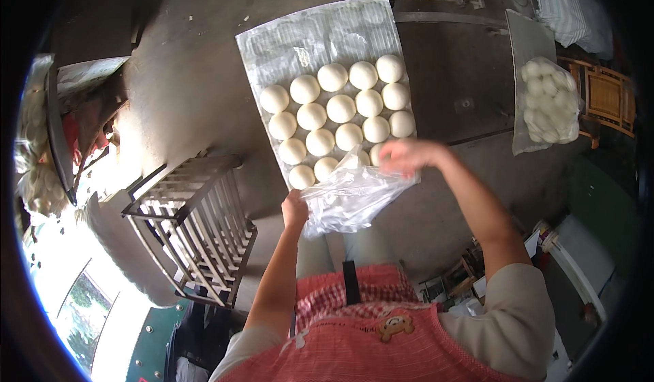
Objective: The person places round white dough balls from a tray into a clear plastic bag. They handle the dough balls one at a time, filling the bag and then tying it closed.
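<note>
Looking down from my head, I see my left hand [295,210] just off the near left corner of a grey board [320,35], its fingers pinching the edge of a clear plastic bag [357,198] that spreads over the board's near end. My right hand [412,157] is above the bag's right side, beside the last row of round white buns [340,108] — it is blurred, so I cannot tell whether its fingers are spread or pressed together. The buns sit in rows on the board, running from its middle down to the bag. To my right, near a wooden chair [606,97], lies a clear, filled bag [548,99]; to my left stands a slatted rack [180,213].
</note>
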The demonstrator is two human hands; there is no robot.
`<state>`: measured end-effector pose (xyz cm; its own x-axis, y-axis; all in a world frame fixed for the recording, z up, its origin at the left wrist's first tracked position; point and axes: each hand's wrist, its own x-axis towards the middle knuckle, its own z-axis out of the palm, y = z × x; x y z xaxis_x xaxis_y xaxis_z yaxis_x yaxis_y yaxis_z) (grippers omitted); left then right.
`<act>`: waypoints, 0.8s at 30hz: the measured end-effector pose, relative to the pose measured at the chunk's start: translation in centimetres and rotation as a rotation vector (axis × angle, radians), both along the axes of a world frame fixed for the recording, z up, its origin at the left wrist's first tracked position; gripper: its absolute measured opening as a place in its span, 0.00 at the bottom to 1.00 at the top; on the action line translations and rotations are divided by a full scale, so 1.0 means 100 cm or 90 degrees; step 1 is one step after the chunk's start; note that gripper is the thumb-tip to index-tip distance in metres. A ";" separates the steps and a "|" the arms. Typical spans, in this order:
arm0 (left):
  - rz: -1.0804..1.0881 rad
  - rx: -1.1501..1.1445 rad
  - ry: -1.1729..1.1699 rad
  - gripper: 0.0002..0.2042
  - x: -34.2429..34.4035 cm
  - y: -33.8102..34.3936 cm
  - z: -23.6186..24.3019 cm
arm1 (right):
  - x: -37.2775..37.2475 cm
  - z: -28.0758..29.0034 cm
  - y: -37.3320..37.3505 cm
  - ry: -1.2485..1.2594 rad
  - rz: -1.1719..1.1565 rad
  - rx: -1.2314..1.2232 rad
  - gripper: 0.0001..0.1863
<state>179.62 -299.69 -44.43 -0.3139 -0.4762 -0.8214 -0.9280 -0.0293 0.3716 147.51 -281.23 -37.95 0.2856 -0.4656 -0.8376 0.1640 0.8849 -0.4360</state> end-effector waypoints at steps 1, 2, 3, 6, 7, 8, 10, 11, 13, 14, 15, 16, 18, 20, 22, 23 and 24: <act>0.031 0.074 -0.012 0.11 -0.020 0.001 0.000 | -0.021 -0.052 0.020 0.108 -0.158 -0.012 0.28; -0.042 0.079 0.001 0.11 -0.030 0.004 -0.016 | -0.049 -0.109 0.028 0.444 -0.104 -0.015 0.37; -0.111 0.081 0.005 0.11 -0.031 0.006 -0.029 | -0.062 -0.144 0.021 0.751 -0.074 -0.088 0.41; -0.283 -0.005 0.042 0.12 -0.055 0.006 -0.058 | -0.064 -0.186 -0.045 0.892 0.083 0.109 0.52; -0.296 -0.029 0.115 0.13 -0.073 0.007 -0.067 | -0.059 -0.226 -0.036 0.993 0.026 0.107 0.51; -0.299 -0.058 0.172 0.14 -0.078 0.003 -0.075 | -0.053 -0.242 -0.040 0.995 -0.002 0.096 0.50; -0.426 -0.179 0.201 0.19 -0.097 -0.008 -0.095 | -0.052 -0.253 -0.049 1.008 -0.058 0.078 0.48; -0.491 -0.218 0.244 0.21 -0.117 -0.013 -0.101 | -0.052 -0.262 -0.041 1.079 -0.082 0.002 0.44; -0.611 -0.252 0.286 0.25 -0.142 -0.023 -0.120 | -0.058 -0.255 -0.046 1.118 -0.036 -0.026 0.38; -0.668 -0.245 0.289 0.26 -0.149 -0.026 -0.132 | -0.064 -0.252 -0.048 1.110 -0.007 -0.030 0.36; -0.700 -0.228 0.274 0.26 -0.151 -0.028 -0.144 | -0.068 -0.250 -0.047 1.089 0.027 -0.025 0.35; -0.699 -0.219 0.272 0.27 -0.145 -0.027 -0.149 | -0.074 -0.249 -0.048 1.067 0.060 -0.021 0.35; -0.699 -0.203 0.269 0.27 -0.142 -0.027 -0.148 | -0.099 -0.225 -0.060 1.000 0.195 0.024 0.38; -0.612 -0.185 0.291 0.19 -0.137 -0.024 -0.134 | -0.138 -0.217 -0.069 0.838 0.200 0.093 0.39; -0.467 -0.110 0.289 0.15 -0.121 -0.023 -0.114 | -0.188 -0.210 -0.065 0.463 -0.023 0.074 0.43; -0.381 -0.029 0.197 0.13 -0.117 -0.024 -0.098 | -0.198 -0.216 -0.056 0.428 -0.219 0.066 0.38; -0.290 0.050 0.098 0.10 -0.108 -0.026 -0.085 | -0.199 -0.192 -0.061 0.363 -0.458 -0.046 0.36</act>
